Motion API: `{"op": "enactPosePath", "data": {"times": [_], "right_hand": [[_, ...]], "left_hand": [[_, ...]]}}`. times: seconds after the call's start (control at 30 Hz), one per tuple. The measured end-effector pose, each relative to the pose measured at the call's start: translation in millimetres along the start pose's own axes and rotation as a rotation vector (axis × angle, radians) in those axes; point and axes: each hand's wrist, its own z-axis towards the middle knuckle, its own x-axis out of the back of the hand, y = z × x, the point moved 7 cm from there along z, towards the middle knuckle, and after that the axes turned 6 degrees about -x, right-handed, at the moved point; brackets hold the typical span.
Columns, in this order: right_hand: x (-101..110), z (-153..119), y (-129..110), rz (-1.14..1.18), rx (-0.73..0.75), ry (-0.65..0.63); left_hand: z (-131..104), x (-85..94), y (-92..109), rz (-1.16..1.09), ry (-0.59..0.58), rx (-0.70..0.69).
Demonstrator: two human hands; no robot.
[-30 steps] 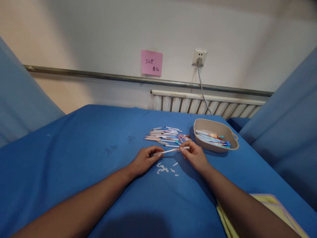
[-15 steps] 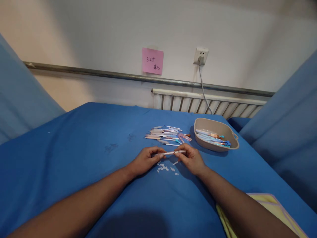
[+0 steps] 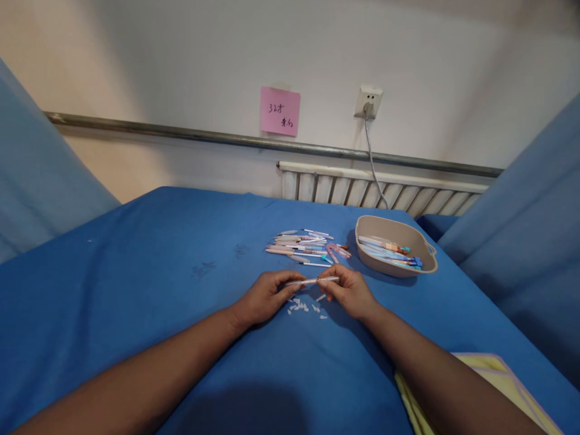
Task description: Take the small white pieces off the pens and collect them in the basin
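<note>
Both hands rest low on the blue cloth-covered table, near its middle, and share one slim pale pen held level between them. The left hand has its fingers curled in, thumb and forefinger pinching the pen's left end; the right hand is likewise curled and pinches the right end. Judged from this two-ended grip, the pen is being steadied at one end while the other end is worked; what exactly the fingertips do is too small to tell. Directly below the pen, between the wrists, lies a scatter of small white bits on the cloth, consistent with pieces dropped where the hands work. Just beyond the hands, further off, a loose pile of pens lies flat within easy reach. To the right of that pile sits a beige tray holding several more pens with coloured ends, kept apart from the loose ones. A yellow cloth shows at the near right edge. On the far wall are a pink note, a socket with a cable, and a radiator.
</note>
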Motion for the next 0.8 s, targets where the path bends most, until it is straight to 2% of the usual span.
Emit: {"op": "enactPosePath", "data": {"times": [0.13,0.27,0.37,0.43,0.53,0.63,0.8], "right_hand": [[-2,0,4,-0.05,0.012,-0.032],[2,-6,-10,-0.239,0.182,0.037],[1,-10,-19,-0.335,0.268,0.033],[1,-10,-19,-0.371,0.268,0.023],[0,-7,-11,-0.361,0.18,0.003],[-1,-7,-10,-0.328,0.159,0.015],[-4,-14,-26,-0.492,0.357,0.014]], "left_hand": [[0,-0.1,-6,-0.024,-0.002,0.04],[1,-3.1,-21,-0.191,-0.009,0.156],[1,-5.8,-21,-0.262,-0.037,0.162],[0,-6.2,-16,-0.222,-0.053,0.13],[0,-5.5,-7,-0.128,-0.055,0.061],[0,-3.7,-9,-0.101,-0.028,0.074],[0,-4.5,-19,-0.206,-0.023,0.158]]}}
